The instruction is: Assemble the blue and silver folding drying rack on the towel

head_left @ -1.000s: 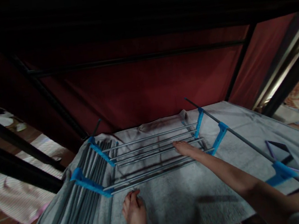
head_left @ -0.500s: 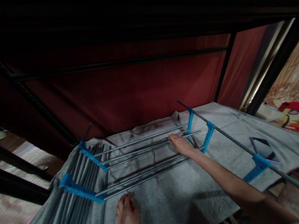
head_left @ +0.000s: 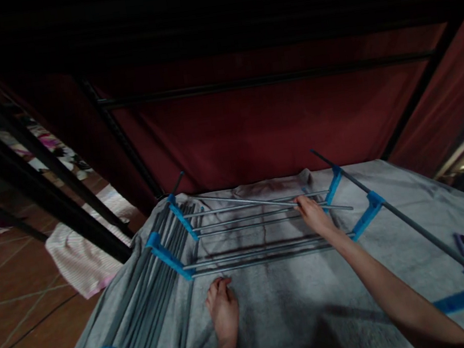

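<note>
Grey metal rod [head_left: 262,202] lying askew across blue-jointed rack frame [head_left: 189,235] on grey towel [head_left: 285,305], right hand [head_left: 313,215] grip pinching rod, left hand [head_left: 223,313] flat on towel, fingers spread

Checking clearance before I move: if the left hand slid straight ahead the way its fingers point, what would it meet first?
Probably the nearest grey rods of the rack, just beyond the left hand resting on the grey towel; depth is hard to judge.
</note>
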A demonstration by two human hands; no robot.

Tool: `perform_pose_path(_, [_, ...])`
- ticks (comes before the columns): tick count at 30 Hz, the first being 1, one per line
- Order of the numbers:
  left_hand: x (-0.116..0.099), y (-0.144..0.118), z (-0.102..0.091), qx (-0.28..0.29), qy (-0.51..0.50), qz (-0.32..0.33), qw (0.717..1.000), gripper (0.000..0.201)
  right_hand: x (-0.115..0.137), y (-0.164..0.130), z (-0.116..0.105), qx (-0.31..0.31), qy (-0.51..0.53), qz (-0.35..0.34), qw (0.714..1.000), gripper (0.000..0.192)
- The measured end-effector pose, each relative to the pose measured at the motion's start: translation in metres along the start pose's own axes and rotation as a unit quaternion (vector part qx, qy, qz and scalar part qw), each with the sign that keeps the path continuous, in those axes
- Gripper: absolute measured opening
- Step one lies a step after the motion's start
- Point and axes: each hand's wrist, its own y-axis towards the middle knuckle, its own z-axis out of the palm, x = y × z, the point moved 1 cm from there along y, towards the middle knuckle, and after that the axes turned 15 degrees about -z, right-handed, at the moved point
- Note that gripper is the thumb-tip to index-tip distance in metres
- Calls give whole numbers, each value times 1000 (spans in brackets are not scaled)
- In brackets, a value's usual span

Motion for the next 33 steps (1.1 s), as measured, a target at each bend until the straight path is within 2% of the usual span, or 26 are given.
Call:
perform_pose_path(12, [1, -1, 0, 2, -11, -9, 1000, 37, 18, 29, 4, 10, 21, -43, 999, 14])
perform_pose_path(26, [3, 0, 2, -15, -20, -2, 1000, 36, 15, 39, 0, 2, -23, -76, 997, 12])
perform_pose_path(33, [5, 2, 3, -20, -40, 11, 999, 37, 14, 52, -9, 7, -51, -83, 995, 13])
